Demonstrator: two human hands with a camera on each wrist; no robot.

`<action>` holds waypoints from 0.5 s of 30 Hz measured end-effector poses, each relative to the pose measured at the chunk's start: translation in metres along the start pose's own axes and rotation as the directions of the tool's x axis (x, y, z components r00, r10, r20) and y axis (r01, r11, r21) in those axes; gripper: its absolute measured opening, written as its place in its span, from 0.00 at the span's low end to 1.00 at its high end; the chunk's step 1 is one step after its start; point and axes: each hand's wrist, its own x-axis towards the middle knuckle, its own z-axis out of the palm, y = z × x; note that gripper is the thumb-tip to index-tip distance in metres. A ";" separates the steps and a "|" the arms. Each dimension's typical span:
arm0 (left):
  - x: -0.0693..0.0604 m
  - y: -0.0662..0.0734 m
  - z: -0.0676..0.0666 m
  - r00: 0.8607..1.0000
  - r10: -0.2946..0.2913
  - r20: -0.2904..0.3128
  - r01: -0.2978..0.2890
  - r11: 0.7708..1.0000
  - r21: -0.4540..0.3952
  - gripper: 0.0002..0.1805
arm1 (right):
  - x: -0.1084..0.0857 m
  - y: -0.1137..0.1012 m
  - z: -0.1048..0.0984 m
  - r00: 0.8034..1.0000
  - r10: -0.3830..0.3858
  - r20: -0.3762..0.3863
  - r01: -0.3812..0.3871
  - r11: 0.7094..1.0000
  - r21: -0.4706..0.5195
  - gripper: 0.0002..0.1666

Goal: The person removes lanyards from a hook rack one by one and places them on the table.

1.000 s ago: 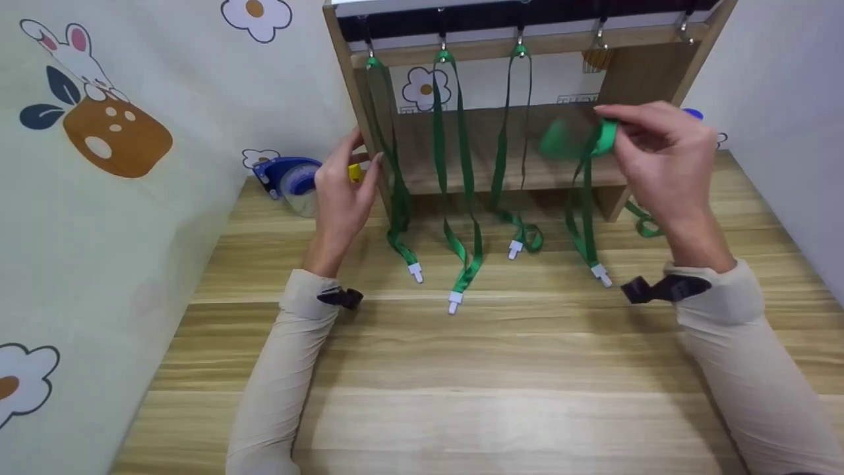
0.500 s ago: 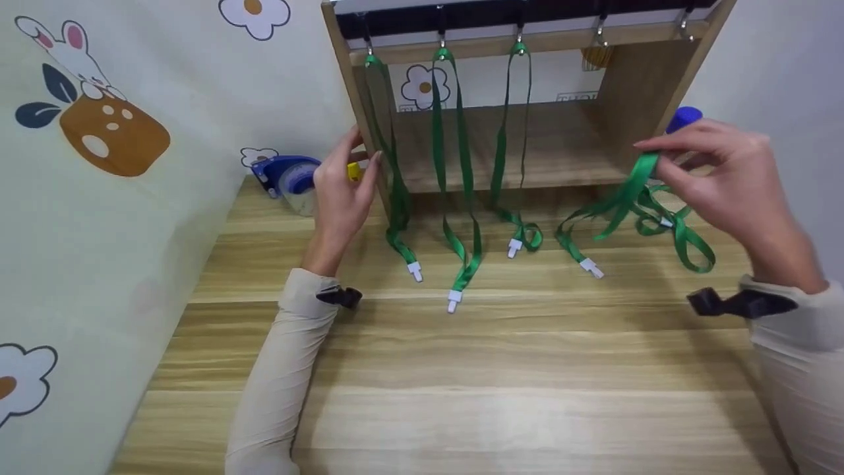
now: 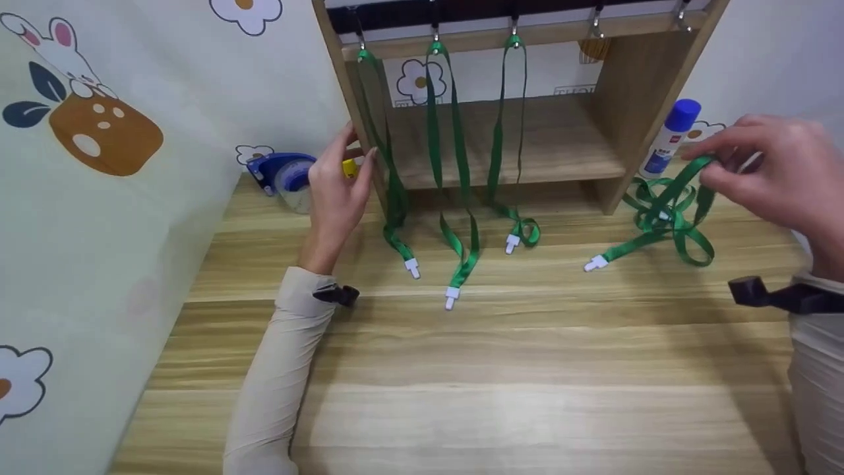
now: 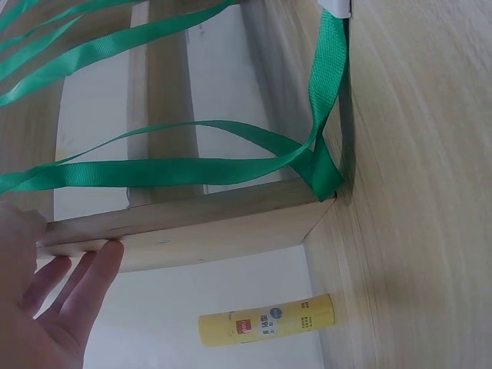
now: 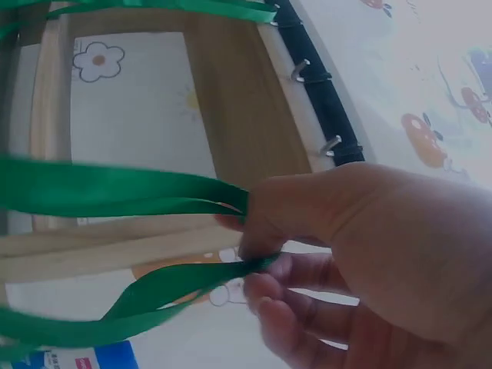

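My left hand (image 3: 337,191) grips the left side board of the wooden rack (image 3: 514,142), its fingers along the edge, as the left wrist view also shows. With thumb and fingertips, my right hand (image 3: 778,175) pinches a green lanyard (image 3: 682,178) to the right of the rack. That lanyard's white clip (image 3: 596,263) lies on the table. Another green lanyard (image 3: 692,247) lies in loops beneath it. Three green lanyards hang from the rack's left hooks, the middle one (image 3: 433,132) reaching furthest forward. The two right hooks (image 3: 597,26) hold nothing.
A blue tape dispenser (image 3: 280,178) stands left of the rack, and a yellow glue stick (image 4: 266,320) is beside the left board. Behind the looped lanyards stands a white glue bottle with a blue cap (image 3: 682,115). A patterned wall covering surrounds the table.
My right hand has moved right, away from the rack's front, carrying the lanyard over the looped one; its clip now lies on the table. My left hand keeps its grip on the board.
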 end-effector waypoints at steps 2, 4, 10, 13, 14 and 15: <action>0.001 0.000 0.000 1.000 0.002 -0.002 -0.002 1.000 -0.004 0.26 | 0.001 -0.004 0.005 0.999 -0.029 0.045 0.028 0.999 0.037 0.13; 0.001 0.001 0.000 1.000 -0.001 -0.002 0.001 1.000 -0.008 0.25 | 0.004 -0.008 0.010 0.995 -0.073 0.072 0.067 0.994 0.082 0.13; 0.001 0.002 -0.001 1.000 0.003 0.006 -0.002 0.999 -0.034 0.25 | 0.008 -0.012 0.024 0.988 -0.115 0.106 0.094 0.978 0.186 0.13; 0.002 0.003 -0.002 1.000 -0.012 0.017 0.012 1.000 -0.026 0.25 | 0.009 -0.008 0.030 0.984 -0.089 0.155 0.044 0.961 0.275 0.13; 0.002 0.003 -0.002 1.000 -0.016 0.020 0.017 1.000 -0.021 0.25 | 0.010 -0.007 0.032 0.981 -0.086 0.176 0.028 0.951 0.309 0.14; 0.002 0.003 -0.003 1.000 -0.020 0.022 0.020 1.000 -0.017 0.25 | 0.010 -0.005 0.035 0.977 -0.088 0.196 0.016 0.940 0.342 0.14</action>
